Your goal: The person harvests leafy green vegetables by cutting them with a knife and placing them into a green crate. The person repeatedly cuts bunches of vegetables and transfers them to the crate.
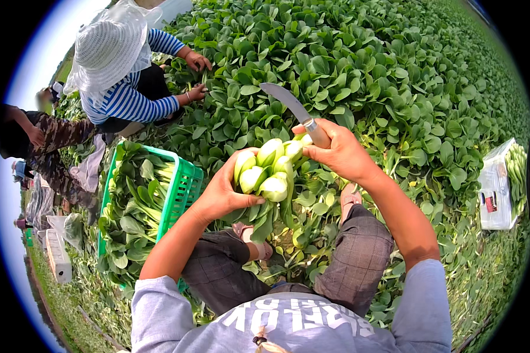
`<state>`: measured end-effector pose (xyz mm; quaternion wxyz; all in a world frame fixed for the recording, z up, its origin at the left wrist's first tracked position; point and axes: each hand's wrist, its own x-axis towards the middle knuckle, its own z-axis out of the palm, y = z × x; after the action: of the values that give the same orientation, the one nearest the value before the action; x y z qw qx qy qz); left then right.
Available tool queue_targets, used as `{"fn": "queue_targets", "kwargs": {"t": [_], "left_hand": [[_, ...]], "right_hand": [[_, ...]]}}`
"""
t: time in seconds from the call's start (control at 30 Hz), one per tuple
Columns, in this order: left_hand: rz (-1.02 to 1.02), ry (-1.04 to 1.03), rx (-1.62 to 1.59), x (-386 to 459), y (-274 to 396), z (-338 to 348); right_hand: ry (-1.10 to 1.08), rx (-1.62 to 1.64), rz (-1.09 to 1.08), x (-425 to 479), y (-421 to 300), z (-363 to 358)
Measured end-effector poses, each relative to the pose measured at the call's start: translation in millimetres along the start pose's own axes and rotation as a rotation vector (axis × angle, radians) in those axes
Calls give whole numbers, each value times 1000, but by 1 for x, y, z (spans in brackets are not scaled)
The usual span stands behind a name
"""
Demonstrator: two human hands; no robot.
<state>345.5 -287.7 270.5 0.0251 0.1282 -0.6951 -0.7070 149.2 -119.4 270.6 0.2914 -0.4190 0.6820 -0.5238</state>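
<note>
My left hand (227, 187) is closed around a bunch of bok choy (267, 170), its pale stem bases facing up and its leaves hanging below. My right hand (342, 152) grips the wooden handle of a knife (287, 99), whose curved steel blade points up and to the left. The thumb and fingers of that hand also touch a pale stem at the bunch's right side. Both hands are above my bent knees. Whether the right fingers pinch that stem is partly hidden.
A green plastic crate (187, 185) full of bok choy stands at my left. Growing bok choy (335, 66) spreads ahead. A co-worker in a white hat (104, 48) crouches at upper left, another person stands behind. A white box (494, 194) of greens is at far right; cut leaves litter the ground.
</note>
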Motion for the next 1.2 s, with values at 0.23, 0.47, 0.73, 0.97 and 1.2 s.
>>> {"fn": "queue_targets", "kwargs": {"t": [0.23,0.47,0.73,0.97,1.2], "left_hand": [[205,-15,-152,-76,-14,49],[344,456,-222,-165,-15,24],[-30,1038,1046,-346,10,-130],[-317,160,1808,-445,-62,-183],[-815,362,1815,-444,-171,-212]], "right_hand": [[-173,349,94,-46,-42,39],[-5,-11,198,-53,-18,49],[-61,-276,198,-33,41,8],[-41,-392,256,-32,49,7],[-41,-485,318,-44,56,8]]}}
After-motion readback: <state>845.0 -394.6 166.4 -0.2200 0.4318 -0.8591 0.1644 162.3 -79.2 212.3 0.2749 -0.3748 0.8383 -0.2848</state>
